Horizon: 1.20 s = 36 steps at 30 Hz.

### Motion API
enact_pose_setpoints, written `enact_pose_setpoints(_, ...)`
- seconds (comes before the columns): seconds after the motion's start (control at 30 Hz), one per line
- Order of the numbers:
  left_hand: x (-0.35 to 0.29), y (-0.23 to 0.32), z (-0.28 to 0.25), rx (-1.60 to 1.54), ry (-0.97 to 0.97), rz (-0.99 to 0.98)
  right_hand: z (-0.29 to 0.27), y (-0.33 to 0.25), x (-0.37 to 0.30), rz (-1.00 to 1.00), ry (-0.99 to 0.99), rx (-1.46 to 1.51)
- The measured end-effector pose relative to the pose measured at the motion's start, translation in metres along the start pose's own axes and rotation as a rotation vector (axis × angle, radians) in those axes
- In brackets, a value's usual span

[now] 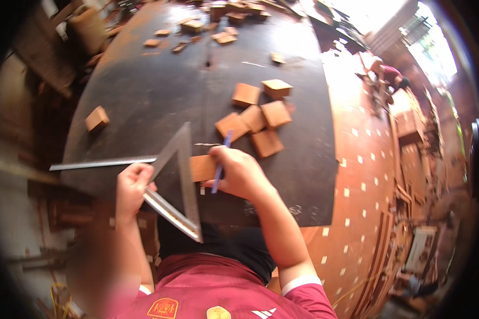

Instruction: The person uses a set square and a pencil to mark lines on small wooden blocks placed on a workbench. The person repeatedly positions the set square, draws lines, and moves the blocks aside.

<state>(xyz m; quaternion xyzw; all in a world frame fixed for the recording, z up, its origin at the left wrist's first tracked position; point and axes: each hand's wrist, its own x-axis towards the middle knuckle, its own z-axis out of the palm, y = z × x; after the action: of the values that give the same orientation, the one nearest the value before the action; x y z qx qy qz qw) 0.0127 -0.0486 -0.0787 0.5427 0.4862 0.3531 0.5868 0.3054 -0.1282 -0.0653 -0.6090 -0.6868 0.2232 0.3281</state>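
My left hand (134, 186) is closed around the edge of a metal triangle square (185, 170), which is tilted above the table's near edge. A long metal ruler (101, 164) stretches left from behind the square. Between the fingers of my right hand (244, 173) are a blue pen (227, 140) and a small wooden block (200, 169). The block's left side is right beside the square; I cannot tell whether they touch. Just beyond my right hand lies a cluster of several similar blocks (254, 118).
The dark table (143, 101) carries a lone block (97, 119) at left and scattered wood pieces (223, 36) at the far end. To the right is a reddish floor (351, 181) with pale square marks. Another person (393, 74) bends over in the far right background.
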Motion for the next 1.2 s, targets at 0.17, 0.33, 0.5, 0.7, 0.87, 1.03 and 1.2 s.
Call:
enact_pose_setpoints(0.17, 0.008, -0.006, -0.005, 0.070, -0.031, -0.018, -0.006, 0.002, 0.004, 0.038, -0.065, 0.002)
enact_pose_setpoints(0.33, 0.009, -0.006, -0.005, 0.095, -0.017, 0.016, -0.008, -0.002, 0.005, 0.084, -0.116, -0.018)
enact_pose_setpoints(0.5, 0.009, -0.008, -0.007, 0.100, -0.017, 0.016, -0.007, -0.003, 0.005, 0.053, -0.087, -0.004)
enact_pose_setpoints(0.7, 0.009, -0.008, -0.008, 0.099, -0.025, 0.016, -0.007, -0.001, 0.005, 0.060, -0.099, -0.009)
enact_pose_setpoints(0.87, 0.008, -0.008, -0.007, 0.091, -0.026, 0.015, -0.009, -0.003, 0.005, 0.094, -0.128, -0.012)
enact_pose_setpoints(1.03, 0.009, -0.010, -0.008, 0.090, -0.030, 0.003, -0.010, -0.005, 0.005, 0.090, -0.116, -0.012)
enact_pose_setpoints(1.2, 0.008, -0.008, -0.006, 0.087, -0.022, 0.018, -0.009, -0.003, 0.005, 0.081, -0.115, 0.006)
